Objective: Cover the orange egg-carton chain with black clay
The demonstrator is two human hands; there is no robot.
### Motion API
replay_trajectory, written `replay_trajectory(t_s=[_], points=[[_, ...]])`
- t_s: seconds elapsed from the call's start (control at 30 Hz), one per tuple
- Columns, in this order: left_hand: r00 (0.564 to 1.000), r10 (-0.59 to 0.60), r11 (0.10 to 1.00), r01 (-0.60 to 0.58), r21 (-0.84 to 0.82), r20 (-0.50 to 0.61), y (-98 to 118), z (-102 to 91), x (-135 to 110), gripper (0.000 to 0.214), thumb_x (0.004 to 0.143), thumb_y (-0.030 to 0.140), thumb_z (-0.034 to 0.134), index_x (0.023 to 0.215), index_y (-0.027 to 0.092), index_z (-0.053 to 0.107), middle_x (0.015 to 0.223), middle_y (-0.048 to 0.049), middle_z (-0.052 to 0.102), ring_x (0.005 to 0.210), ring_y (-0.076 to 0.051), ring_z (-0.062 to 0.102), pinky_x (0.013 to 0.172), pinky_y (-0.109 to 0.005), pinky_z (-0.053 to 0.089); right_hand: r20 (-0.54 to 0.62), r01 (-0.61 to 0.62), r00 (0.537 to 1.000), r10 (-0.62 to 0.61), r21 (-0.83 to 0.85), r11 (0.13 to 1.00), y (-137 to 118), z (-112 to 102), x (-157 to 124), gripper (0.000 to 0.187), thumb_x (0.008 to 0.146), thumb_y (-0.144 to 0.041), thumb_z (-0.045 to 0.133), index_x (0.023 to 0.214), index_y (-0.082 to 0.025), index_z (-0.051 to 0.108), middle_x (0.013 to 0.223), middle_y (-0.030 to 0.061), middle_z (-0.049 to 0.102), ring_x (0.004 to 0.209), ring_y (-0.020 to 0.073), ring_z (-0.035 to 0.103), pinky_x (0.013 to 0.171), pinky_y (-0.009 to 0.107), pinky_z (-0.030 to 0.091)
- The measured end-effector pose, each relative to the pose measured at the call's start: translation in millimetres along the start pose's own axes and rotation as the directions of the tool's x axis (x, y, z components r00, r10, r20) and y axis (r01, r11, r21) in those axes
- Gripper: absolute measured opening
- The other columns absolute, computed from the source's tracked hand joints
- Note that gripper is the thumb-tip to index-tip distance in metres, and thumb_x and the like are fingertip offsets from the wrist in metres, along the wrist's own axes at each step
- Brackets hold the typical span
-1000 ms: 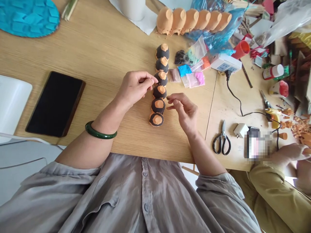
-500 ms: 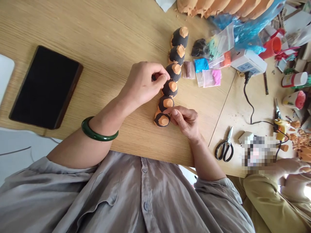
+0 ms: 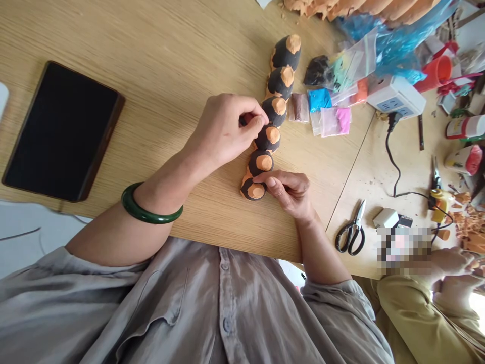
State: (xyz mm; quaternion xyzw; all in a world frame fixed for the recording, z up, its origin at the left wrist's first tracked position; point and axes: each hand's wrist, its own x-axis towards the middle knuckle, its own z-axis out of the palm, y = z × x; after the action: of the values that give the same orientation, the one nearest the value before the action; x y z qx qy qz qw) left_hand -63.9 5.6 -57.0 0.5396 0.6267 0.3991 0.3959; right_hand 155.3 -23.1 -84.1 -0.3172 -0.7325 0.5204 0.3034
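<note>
A row of several rounded orange lumps with black patches, apparently modelling clay, runs across the table before me. My left hand wears a green bangle and hovers by the row's middle, its thumb and index finger pinched together. A small bit of black clay shows inside its curled fingers. At the row's near end is my right hand. Its index finger lies on the gap between the last two lumps, the thumb is against the side, and the other fingers are curled.
Bags of coloured clay and a white power socket block sit right of the row. Black-handled scissors lie near the front edge. A dark tablet is on the left. Another person's hands are at the far right.
My view has shifted slightly, moving the tablet left and the bags right in the picture. Both hands stay at about the same places along the clay row.
</note>
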Motion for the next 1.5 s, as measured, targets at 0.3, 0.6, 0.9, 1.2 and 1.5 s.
replay_trajectory(t_s=[0.3,0.6,0.9,1.2,1.5], points=[[0.994,-0.107,0.99,0.109,-0.085,0.031,6.1,-1.8,0.6,0.02,0.095,0.015,0.071,0.077,0.021,0.076,0.076,-0.0012,0.073,0.086,-0.019,0.064,0.072,-0.029,0.042,0.066,0.244,0.97,-0.236,-0.196,0.95,7.5,-6.1,-0.4,0.024,0.111,-0.03,0.065,0.113,-0.02,0.087,0.1,0.0073,0.09,0.077,0.0141,0.084,0.063,0.021,0.063],[0.999,-0.045,0.991,0.048,-0.122,0.028,-1.2,-3.1,-0.2,0.011,0.087,0.03,0.075,0.077,0.027,0.077,0.069,-0.0004,0.073,0.089,-0.024,0.065,0.059,-0.03,0.037,-0.105,0.09,0.99,-0.094,-0.037,0.995,4.1,6.0,-7.3,0.029,0.112,-0.036,0.064,0.114,-0.021,0.088,0.095,0.0058,0.089,0.075,0.0138,0.082,0.065,0.023,0.063],[1.0,0.001,0.999,-0.001,0.037,0.013,-7.1,-1.6,3.0,0.021,0.092,0.035,0.069,0.075,0.029,0.079,0.074,-0.0019,0.077,0.084,-0.024,0.066,0.063,-0.034,0.042,-0.254,-0.03,0.967,0.019,-0.039,0.999,8.1,8.1,-10.8,0.04,0.111,-0.048,0.063,0.097,-0.02,0.086,0.069,0.0013,0.074,0.054,0.01,0.063,0.051,0.025,0.047],[0.997,-0.058,0.996,0.06,-0.071,0.041,-2.5,-2.1,1.1,0.02,0.089,0.028,0.074,0.069,0.028,0.075,0.075,-0.005,0.076,0.085,-0.027,0.068,0.059,-0.032,0.041,-0.084,0.058,0.994,-0.074,-0.185,0.981,-3.7,2.5,-6.1,0.036,0.113,-0.044,0.059,0.107,-0.021,0.087,0.099,0.0064,0.089,0.076,0.0142,0.081,0.07,0.025,0.065],[0.998,-0.057,0.996,0.059,-0.071,0.039,-3.8,-1.1,1.0,0.019,0.089,0.031,0.075,0.07,0.027,0.075,0.073,-0.0053,0.075,0.085,-0.026,0.067,0.057,-0.031,0.039,-0.06,0.169,0.981,-0.185,-0.207,0.964,-0.7,1.6,-4.5,0.034,0.113,-0.039,0.059,0.099,-0.021,0.084,0.084,0.0038,0.086,0.066,0.0125,0.076,0.058,0.024,0.057]])
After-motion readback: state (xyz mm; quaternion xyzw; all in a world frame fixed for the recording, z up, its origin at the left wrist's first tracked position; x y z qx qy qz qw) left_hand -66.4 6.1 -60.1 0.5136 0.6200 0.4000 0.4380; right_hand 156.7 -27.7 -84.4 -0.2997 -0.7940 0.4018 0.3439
